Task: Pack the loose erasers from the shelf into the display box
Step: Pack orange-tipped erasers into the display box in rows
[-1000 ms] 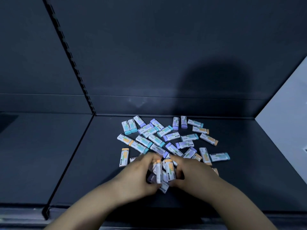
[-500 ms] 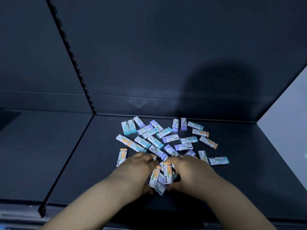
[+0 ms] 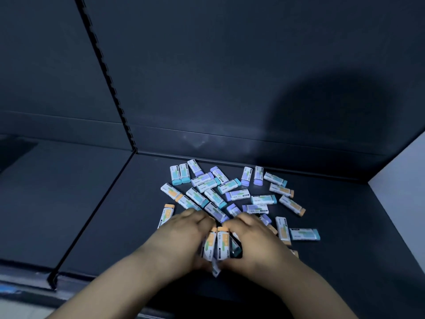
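Up close, I can't read the print on the erasers (image 3: 236, 195); the white sleeves carry small dark text too blurred to make out, with teal, purple or orange ends. They lie scattered on the dark shelf (image 3: 345, 226), mostly far of my hands. My left hand (image 3: 181, 240) and right hand (image 3: 255, 240) come in from the near edge, palms down, fingers curled inward, pressing a small bundle of erasers (image 3: 218, 245) between them, orange ends pointing far. I see no display box.
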Available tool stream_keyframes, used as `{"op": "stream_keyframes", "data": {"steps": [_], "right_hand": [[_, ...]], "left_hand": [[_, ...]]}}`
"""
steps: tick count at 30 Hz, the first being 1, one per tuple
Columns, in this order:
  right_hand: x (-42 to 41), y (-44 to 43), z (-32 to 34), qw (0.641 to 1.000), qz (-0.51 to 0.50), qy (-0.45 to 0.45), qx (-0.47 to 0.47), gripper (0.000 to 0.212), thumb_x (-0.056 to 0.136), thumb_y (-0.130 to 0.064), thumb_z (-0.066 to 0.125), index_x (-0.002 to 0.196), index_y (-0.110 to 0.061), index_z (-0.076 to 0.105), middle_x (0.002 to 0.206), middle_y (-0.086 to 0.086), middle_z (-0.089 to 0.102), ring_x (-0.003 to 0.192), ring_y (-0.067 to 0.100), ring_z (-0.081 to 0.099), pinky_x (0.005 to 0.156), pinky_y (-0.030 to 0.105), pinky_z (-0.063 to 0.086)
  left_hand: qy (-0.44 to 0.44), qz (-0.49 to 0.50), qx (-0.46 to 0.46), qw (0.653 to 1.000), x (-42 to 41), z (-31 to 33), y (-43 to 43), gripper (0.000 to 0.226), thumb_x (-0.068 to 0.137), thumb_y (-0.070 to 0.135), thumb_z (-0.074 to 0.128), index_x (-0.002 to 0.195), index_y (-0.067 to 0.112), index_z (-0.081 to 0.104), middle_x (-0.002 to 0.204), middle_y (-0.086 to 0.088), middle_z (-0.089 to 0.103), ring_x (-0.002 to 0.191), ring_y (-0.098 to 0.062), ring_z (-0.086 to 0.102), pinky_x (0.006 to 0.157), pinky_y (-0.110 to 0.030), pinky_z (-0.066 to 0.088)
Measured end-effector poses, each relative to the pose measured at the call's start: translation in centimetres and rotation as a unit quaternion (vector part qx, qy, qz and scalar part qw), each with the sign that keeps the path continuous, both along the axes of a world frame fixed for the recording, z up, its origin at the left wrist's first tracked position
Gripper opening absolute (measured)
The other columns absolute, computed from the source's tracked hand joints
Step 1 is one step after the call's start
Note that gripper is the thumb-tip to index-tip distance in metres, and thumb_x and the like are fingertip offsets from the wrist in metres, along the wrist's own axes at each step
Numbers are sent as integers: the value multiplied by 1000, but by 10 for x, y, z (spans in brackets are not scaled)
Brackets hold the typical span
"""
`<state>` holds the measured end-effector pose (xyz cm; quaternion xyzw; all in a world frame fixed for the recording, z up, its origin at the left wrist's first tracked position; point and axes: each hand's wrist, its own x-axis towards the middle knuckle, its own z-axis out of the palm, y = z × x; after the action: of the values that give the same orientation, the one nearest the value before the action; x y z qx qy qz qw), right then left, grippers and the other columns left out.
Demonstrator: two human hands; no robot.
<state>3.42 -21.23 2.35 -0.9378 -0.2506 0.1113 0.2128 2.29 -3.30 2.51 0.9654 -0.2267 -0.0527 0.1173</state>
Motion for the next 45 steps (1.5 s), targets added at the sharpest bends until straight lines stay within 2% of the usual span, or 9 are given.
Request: {"op": "stream_keyframes", "data": {"steps": [8,12,17,22,28,31,33,40,45], "right_hand": [[5,39,8,999,6,-41,3,65,70,-53,68,127,-32,43,120,-13,39,114,7,35,95,24,33],[-1,88,10,999,-7,-50,19,68,68,-56,69,126,-34,43,121,-16,38,115,4,33,95,21,32],[-7,178,4,996,-37,-75,27,66,70,-51,71,127,-33,42,124,-16,37,118,3,32,97,16,28],[-14,282,2,994,-59,-78,42,68,70,-51,72,128,-34,42,122,-18,37,114,-1,31,89,9,22],[-23,350,13,995,-60,-67,38,70,70,-52,71,130,-35,40,124,-19,37,115,-1,31,97,14,29],[-24,369,13,996,-51,-61,39,71,72,-52,70,132,-34,39,125,-20,36,118,-2,30,99,13,28],[-22,379,12,997,-37,-59,38,71,72,-52,70,133,-35,38,125,-21,35,118,-2,30,100,14,27],[-6,415,27,997,9,-47,54,66,74,-51,69,131,-38,38,116,-28,29,111,-9,25,91,9,25],[0,468,32,997,19,-55,56,68,73,-52,69,133,-39,37,114,-31,25,111,-11,24,97,11,26]], "left_hand": [[-41,30,-56,997,4,-5,48,68,57,63,67,112,25,59,102,8,61,93,-12,54,82,-23,48],[-38,43,-77,995,2,-2,101,75,57,62,70,121,25,57,113,9,61,102,-7,49,90,-14,36],[-37,34,-106,993,-2,-5,193,81,66,51,75,138,28,43,133,15,45,123,-3,36,97,-6,16],[-47,21,-65,997,-4,-2,299,80,73,54,69,142,28,36,138,14,39,126,-4,31,104,-11,20],[-58,29,-31,997,-10,8,368,80,75,54,67,143,26,35,140,10,41,128,-11,35,109,-23,27],[-79,23,18,996,-13,6,387,81,55,51,83,124,15,60,115,1,63,104,-21,60,90,-32,50],[-99,36,18,994,-14,0,397,81,43,51,87,111,13,68,100,1,68,88,-20,66,75,-33,57],[-107,89,18,990,-20,10,436,82,37,56,87,106,15,71,95,4,69,84,-16,67,73,-26,55],[-102,138,26,985,-21,14,500,80,39,52,88,108,14,69,96,5,68,85,-17,66,73,-27,54]]}}
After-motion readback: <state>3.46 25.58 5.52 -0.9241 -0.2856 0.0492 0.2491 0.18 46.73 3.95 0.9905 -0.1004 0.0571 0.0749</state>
